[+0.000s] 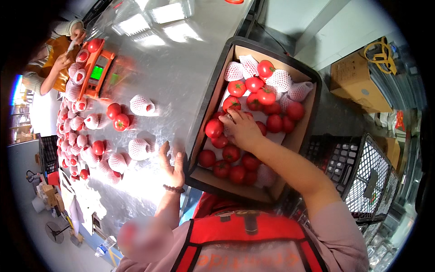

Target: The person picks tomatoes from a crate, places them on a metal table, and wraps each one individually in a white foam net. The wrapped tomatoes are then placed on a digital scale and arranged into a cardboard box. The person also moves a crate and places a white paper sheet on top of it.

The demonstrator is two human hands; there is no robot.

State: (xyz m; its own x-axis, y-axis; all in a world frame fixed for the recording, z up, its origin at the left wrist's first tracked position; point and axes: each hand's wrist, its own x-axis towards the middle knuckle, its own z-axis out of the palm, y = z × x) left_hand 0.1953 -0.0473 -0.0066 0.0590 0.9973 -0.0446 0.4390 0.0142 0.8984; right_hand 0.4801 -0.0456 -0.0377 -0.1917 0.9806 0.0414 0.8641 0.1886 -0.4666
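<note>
My right hand (243, 131) reaches into a black plastic crate (314, 85) lined with cardboard; its fingers are around something with white foam netting, partly hidden. Red tomatoes (231, 153) lie about it in the crate, with netted ones and white foam net sleeves (278, 80) towards the far end. My left hand (172, 168), wearing a beaded bracelet, is held with fingers spread beside the crate's left wall, over the metal table (173, 68). Left of it lie a foam-netted tomato (138, 149), another netted one (142, 105) and two bare tomatoes (121, 122).
Many netted tomatoes (117, 163) crowd the table's left side beside an orange digital scale (97, 74). Another person's hands (63, 62) are behind it. Clear plastic trays (166, 13) lie at the far end. Black crates (340, 163) and a cardboard box (350, 81) stand at right.
</note>
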